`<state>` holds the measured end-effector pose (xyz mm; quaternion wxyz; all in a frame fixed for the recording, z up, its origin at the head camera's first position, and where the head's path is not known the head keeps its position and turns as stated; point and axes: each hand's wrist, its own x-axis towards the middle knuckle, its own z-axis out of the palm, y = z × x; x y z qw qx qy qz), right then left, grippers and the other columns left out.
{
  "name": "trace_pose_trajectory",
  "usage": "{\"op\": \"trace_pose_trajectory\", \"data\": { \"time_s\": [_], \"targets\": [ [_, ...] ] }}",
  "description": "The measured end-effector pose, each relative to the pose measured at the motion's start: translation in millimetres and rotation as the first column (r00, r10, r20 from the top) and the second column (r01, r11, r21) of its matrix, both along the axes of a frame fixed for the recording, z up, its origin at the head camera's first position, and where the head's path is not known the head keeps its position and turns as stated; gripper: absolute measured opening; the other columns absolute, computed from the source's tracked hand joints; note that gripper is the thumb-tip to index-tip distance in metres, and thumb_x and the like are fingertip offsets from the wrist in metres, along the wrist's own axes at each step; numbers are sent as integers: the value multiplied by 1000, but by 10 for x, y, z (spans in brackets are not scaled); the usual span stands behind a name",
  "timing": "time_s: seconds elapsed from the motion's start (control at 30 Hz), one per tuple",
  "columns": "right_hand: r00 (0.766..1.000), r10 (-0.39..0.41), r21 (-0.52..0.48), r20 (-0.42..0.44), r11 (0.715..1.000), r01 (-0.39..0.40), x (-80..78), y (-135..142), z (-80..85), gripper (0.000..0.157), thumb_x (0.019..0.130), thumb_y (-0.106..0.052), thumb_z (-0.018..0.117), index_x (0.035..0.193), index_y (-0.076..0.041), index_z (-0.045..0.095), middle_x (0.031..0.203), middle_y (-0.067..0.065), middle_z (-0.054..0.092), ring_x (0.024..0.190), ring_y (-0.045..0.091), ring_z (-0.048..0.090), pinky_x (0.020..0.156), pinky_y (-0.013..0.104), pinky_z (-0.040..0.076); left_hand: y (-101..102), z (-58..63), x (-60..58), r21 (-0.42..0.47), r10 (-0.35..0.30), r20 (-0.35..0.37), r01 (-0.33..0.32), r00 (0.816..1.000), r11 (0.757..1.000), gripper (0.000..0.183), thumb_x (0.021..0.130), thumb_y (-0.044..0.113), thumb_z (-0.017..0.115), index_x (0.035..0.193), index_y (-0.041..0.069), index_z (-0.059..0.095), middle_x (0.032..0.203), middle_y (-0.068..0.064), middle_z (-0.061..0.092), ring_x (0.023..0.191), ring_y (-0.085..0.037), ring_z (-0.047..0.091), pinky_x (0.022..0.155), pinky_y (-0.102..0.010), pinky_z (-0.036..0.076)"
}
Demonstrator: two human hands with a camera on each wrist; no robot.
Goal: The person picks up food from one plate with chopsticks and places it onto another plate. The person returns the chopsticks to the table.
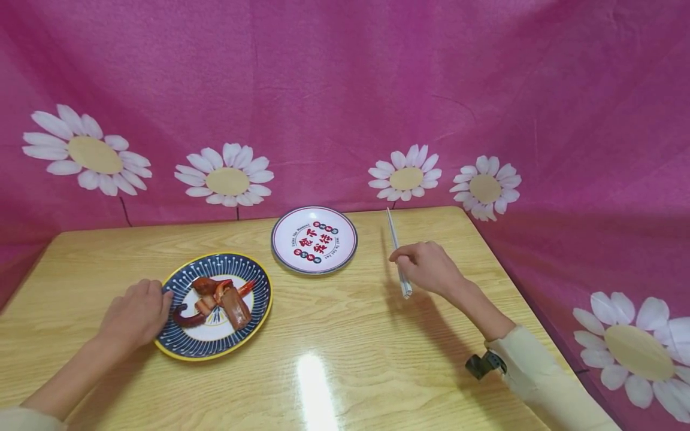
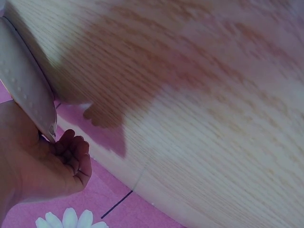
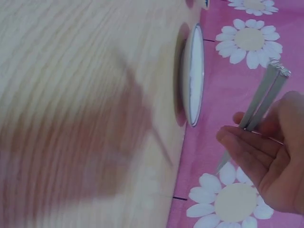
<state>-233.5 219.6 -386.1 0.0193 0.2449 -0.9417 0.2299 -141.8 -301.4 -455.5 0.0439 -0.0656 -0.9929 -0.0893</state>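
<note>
Past pale sleeve (image 1: 550,377), pinching chopsticks (image 1: 403,284) lengthwise away in right hand (image 1: 431,270), with food (image 1: 235,308) well left of grip, on plate (image 1: 260,294) held by nearer left hand (image 1: 135,314).

Chopsticks (image 1: 403,282) partly hidden; sleeves (image 1: 544,372) cropped

The chopsticks (image 1: 405,285) look smooth and metallic, the blue plate (image 1: 205,348) and white plate (image 1: 286,239) glazed ceramic. The table (image 1: 350,335) shows glossy wood grain; the backdrop (image 1: 334,108) is creased, matt cloth.

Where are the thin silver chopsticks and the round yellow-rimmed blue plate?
Thin silver chopsticks (image 3: 260,95): right wrist view, shaft of one.
Round yellow-rimmed blue plate (image 1: 260,293): head view, patterned border's right side.
</note>
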Motion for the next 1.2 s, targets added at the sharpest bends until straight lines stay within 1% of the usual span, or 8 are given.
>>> {"op": "trace_pose_trajectory", "data": {
  "time_s": [0.17,0.33,0.53,0.67,0.83,0.93,1.07,1.2],
  "targets": [
    [997,75,57,-1,996,-75,6,-19,70,29,88,-3,56,105,-12,78,75,-6,64,54,9,34,52,29,30,15,3,7,3,1,0,-1,1000,1000,29,101,14,47,86,-10,46,78,-18,45,72,-37,49,60,-57,44],
    [990,137,85,14,987,-138,33,-34,108,30,85,1,65,109,-14,76,93,2,73,64,9,54,53,28,35,19,11,10,3,3,-1,-3,1000,1000,29,101,14,47,86,-10,46,77,-18,45,71,-36,49,61,-56,45],
    [989,147,-3,-17,989,-147,55,-67,119,19,85,-7,79,102,-15,75,98,4,75,75,10,66,62,31,50,20,17,17,10,12,1,-12,1000,1000,29,101,15,48,85,-9,46,76,-17,45,70,-35,48,59,-56,45],
    [978,202,-80,-44,976,-205,57,-79,120,9,89,-11,76,97,-14,73,88,-4,72,64,3,62,61,29,51,15,16,17,12,10,3,-10,1000,1000,29,101,15,47,85,-9,46,76,-17,45,70,-35,48,58,-55,44],
    [966,231,-154,-117,957,-247,51,-96,99,7,90,-21,76,90,-15,73,75,-11,62,53,4,41,50,26,37,10,14,10,10,6,9,-6,1000,1000,29,101,15,47,86,-10,46,77,-18,45,70,-35,47,58,-55,44],
    [959,225,-203,-171,945,-258,47,-104,86,6,91,-21,75,89,-15,74,71,-12,60,53,4,40,48,26,36,10,11,8,7,3,11,-3,1000,1000,29,101,15,47,87,-10,46,77,-17,45,70,-34,47,58,-54,44],
    [942,211,-280,-259,917,-283,39,-117,76,7,94,-10,68,89,-11,73,71,-8,57,52,6,38,47,26,34,10,3,7,7,1,4,-1,1000,1000,28,101,14,47,86,-10,46,77,-17,45,69,-34,47,58,-54,44],
    [959,153,-399,-239,885,-240,60,-144,85,12,97,-3,60,92,-4,72,76,-1,62,58,10,47,52,25,39,11,-5,1,12,2,-3,-2,1000,1000,28,101,14,47,85,-9,46,76,-17,44,69,-34,47,57,-54,44]
  ]
}}
